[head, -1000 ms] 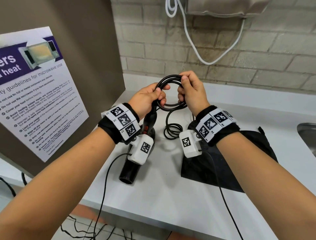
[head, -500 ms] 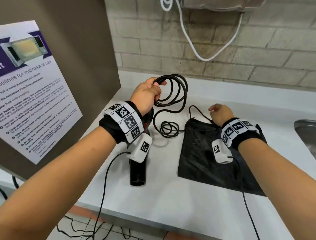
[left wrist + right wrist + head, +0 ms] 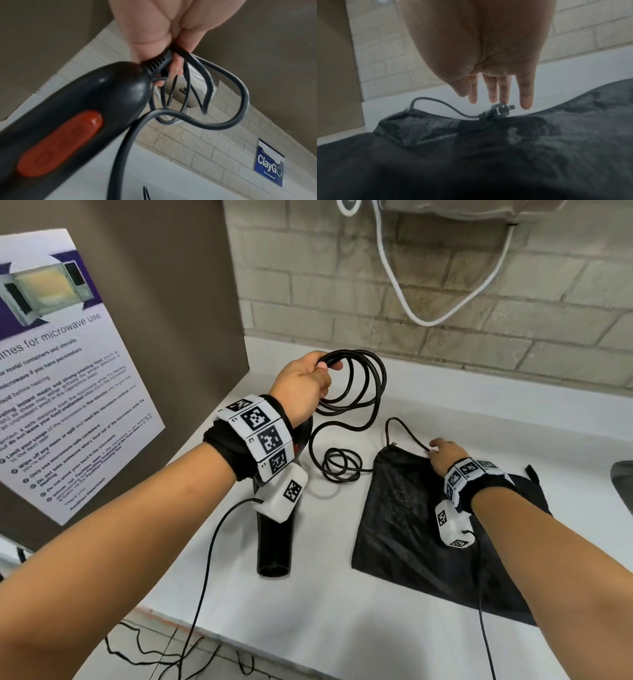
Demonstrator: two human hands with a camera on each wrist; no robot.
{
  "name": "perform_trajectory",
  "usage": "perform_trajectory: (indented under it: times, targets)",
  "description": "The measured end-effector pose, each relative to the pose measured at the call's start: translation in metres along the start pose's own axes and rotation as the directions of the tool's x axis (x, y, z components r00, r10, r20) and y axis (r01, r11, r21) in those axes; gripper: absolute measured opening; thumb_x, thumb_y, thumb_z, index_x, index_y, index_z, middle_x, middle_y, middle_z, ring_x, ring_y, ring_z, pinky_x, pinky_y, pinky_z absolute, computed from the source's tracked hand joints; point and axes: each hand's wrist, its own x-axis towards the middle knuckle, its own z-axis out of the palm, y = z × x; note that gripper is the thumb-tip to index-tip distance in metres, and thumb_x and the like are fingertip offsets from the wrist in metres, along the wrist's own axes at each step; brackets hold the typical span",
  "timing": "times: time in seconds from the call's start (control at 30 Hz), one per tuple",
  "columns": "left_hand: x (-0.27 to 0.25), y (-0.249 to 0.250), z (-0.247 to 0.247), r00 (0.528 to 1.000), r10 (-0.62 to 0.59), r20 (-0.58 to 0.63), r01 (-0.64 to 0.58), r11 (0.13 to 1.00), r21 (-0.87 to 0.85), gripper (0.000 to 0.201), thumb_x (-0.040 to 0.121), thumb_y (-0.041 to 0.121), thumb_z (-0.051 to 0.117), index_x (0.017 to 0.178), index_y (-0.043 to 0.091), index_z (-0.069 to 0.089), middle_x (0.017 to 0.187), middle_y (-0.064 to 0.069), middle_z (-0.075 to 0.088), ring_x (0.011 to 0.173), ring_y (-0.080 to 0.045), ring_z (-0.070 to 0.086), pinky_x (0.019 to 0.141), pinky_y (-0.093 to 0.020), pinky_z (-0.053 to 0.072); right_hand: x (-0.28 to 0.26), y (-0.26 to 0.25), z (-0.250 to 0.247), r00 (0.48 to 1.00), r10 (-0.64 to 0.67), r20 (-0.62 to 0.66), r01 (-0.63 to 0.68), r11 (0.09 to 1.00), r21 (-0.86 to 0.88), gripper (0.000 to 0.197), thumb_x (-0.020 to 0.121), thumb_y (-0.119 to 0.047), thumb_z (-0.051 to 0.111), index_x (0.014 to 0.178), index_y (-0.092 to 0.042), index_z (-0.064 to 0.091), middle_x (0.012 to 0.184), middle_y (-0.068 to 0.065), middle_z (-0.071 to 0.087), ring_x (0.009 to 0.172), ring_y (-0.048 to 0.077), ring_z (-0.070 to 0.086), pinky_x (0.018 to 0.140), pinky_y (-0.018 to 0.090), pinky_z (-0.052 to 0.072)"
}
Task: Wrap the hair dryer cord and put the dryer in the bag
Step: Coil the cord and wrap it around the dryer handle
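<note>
My left hand [image 3: 308,381] grips a coil of black cord [image 3: 356,378] above the counter; in the left wrist view its fingers [image 3: 173,65] curl round the cord [image 3: 238,102] at the dryer's strain relief. The black hair dryer [image 3: 274,546] with an orange switch [image 3: 60,144] hangs below that hand, nozzle toward me. Loose cord [image 3: 340,465] lies coiled on the counter. The black drawstring bag [image 3: 411,525] lies flat to the right. My right hand [image 3: 445,455] hovers at its top edge, fingers [image 3: 492,89] straight, just above the drawstring toggle [image 3: 500,110].
A white counter [image 3: 342,611] runs to a brick wall. A brown panel with a microwave poster [image 3: 61,392] stands at the left. A white cable [image 3: 411,302] hangs from a wall unit above. A sink edge [image 3: 623,484] shows at the far right. Wires [image 3: 164,655] trail below the counter.
My right hand let go of the coil and moved right and down to the bag's top edge. The left hand keeps holding the coil, now a little higher.
</note>
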Motion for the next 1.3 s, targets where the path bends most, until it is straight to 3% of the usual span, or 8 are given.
perform_trajectory:
  times: [0.33, 0.5, 0.67, 0.77, 0.9, 1.0, 1.07, 1.3]
  targets:
    - [0.018, 0.003, 0.000, 1.000, -0.023, -0.011, 0.024, 1.000, 0.007, 0.023, 0.099, 0.003, 0.028, 0.099, 0.009, 0.050, 0.063, -0.001, 0.034, 0.056, -0.010, 0.032, 0.051, -0.015, 0.028, 0.020, 0.000, 0.007, 0.991, 0.133, -0.028, -0.136, 0.960, -0.244, 0.029, 0.091, -0.012, 0.043, 0.118, -0.009, 0.053, 0.125, 0.015, 0.055, 0.119, 0.032, 0.044, 0.101, 0.041, 0.035]
    - [0.021, -0.002, -0.001, 0.999, -0.002, -0.036, 0.003, 0.999, 0.049, 0.024, 0.100, 0.005, 0.028, 0.099, 0.012, 0.052, 0.063, 0.000, 0.035, 0.056, -0.010, 0.032, 0.053, -0.016, 0.029, 0.011, -0.010, -0.020, 0.947, -0.026, -0.319, -0.049, 0.973, -0.226, 0.039, 0.084, 0.004, 0.041, 0.118, -0.009, 0.052, 0.119, 0.021, 0.048, 0.114, 0.036, 0.042, 0.092, 0.043, 0.034]
    - [0.020, -0.002, -0.003, 0.993, 0.006, -0.119, 0.005, 0.996, 0.086, 0.029, 0.102, 0.020, 0.029, 0.101, 0.010, 0.056, 0.063, 0.004, 0.037, 0.056, -0.008, 0.036, 0.054, -0.017, 0.031, -0.005, -0.020, -0.061, 0.683, -0.208, -0.700, 0.521, 0.810, 0.268, 0.023, 0.076, 0.014, 0.040, 0.085, 0.003, 0.059, 0.100, 0.026, 0.049, 0.088, 0.025, 0.050, 0.078, 0.032, 0.038]
    - [0.020, -0.002, -0.004, 0.985, 0.001, -0.170, 0.014, 0.996, 0.084, 0.033, 0.102, 0.027, 0.030, 0.095, 0.011, 0.058, 0.060, 0.004, 0.036, 0.055, -0.009, 0.036, 0.054, -0.017, 0.033, -0.031, -0.041, -0.080, 0.455, -0.346, -0.821, 0.772, 0.612, 0.170, 0.017, 0.081, 0.012, 0.043, 0.082, 0.007, 0.060, 0.094, 0.020, 0.054, 0.088, 0.023, 0.055, 0.078, 0.019, 0.042]
    - [0.020, 0.000, -0.003, 0.978, 0.007, -0.208, 0.010, 0.997, 0.082, 0.030, 0.100, 0.024, 0.037, 0.093, 0.008, 0.061, 0.060, 0.005, 0.044, 0.056, -0.010, 0.040, 0.061, -0.022, 0.034, -0.077, -0.082, -0.106, 0.276, -0.379, -0.884, 0.919, 0.373, 0.127, 0.012, 0.080, 0.006, 0.052, 0.079, -0.005, 0.058, 0.096, -0.012, 0.047, 0.093, 0.001, 0.052, 0.083, 0.016, 0.043]
    - [0.017, 0.001, -0.001, 0.972, 0.013, -0.234, 0.017, 0.992, 0.128, 0.032, 0.099, 0.026, 0.040, 0.099, 0.005, 0.065, 0.089, -0.025, 0.064, 0.079, -0.037, 0.058, 0.072, -0.030, 0.043, -0.108, -0.106, -0.113, 0.161, -0.431, -0.888, 0.975, 0.211, 0.075, 0.012, 0.079, 0.007, 0.057, 0.077, -0.004, 0.060, 0.093, -0.002, 0.052, 0.093, -0.006, 0.050, 0.086, 0.015, 0.041]
    - [0.015, 0.002, -0.001, 0.968, 0.021, -0.252, 0.020, 0.987, 0.157, 0.032, 0.098, 0.026, 0.042, 0.102, 0.004, 0.065, 0.105, -0.030, 0.062, 0.101, -0.043, 0.057, 0.081, -0.036, 0.046, -0.121, -0.117, -0.109, 0.142, -0.502, -0.853, 0.982, 0.178, 0.059, 0.008, 0.079, 0.006, 0.059, 0.074, 0.002, 0.064, 0.092, 0.005, 0.055, 0.092, -0.008, 0.051, 0.086, 0.014, 0.041]
    - [0.009, 0.005, 0.007, 0.990, 0.046, -0.133, -0.026, 0.988, 0.150, 0.025, 0.099, 0.021, 0.041, 0.095, 0.010, 0.063, 0.060, 0.004, 0.046, 0.045, 0.001, 0.043, 0.050, -0.008, 0.034, -0.105, -0.133, -0.077, 0.272, -0.702, -0.658, 0.953, 0.294, 0.080, 0.008, 0.076, -0.006, 0.068, 0.082, -0.005, 0.063, 0.087, 0.010, 0.067, 0.085, 0.021, 0.060, 0.081, 0.028, 0.047]
